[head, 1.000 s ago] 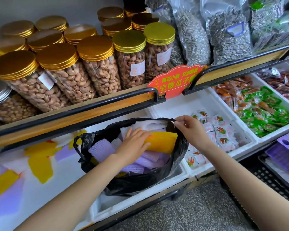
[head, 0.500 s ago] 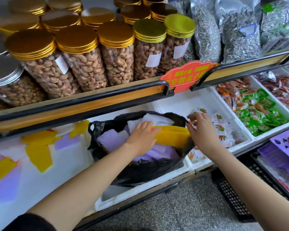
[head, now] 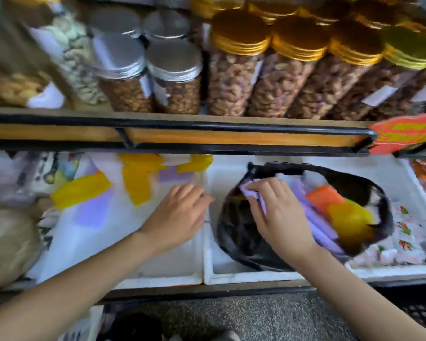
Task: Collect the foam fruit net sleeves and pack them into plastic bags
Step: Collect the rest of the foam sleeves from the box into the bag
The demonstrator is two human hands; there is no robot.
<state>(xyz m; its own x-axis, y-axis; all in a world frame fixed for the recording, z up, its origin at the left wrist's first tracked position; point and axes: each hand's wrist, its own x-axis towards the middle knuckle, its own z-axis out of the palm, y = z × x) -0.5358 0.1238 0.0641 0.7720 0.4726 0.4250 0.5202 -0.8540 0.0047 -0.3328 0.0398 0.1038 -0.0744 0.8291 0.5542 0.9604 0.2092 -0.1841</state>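
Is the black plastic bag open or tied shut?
Open. The black bag gapes wide, with purple, orange and yellow sleeves visible inside.

Your left hand (head: pixel 180 215) was stretched forward, palm down, fingers relaxed; your right hand (head: pixel 278 212) had its fingers curled on a purple foam net sleeve (head: pixel 248 191).

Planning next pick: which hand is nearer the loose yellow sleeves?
Left. Left hand just right of the yellow sleeves; right hand farther right, gripping a purple sleeve in the black bag.

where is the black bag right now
In the head view the black bag sits right of centre in a white foam bin, under the right hand gripping a purple sleeve, with the packaged snacks just to its right.
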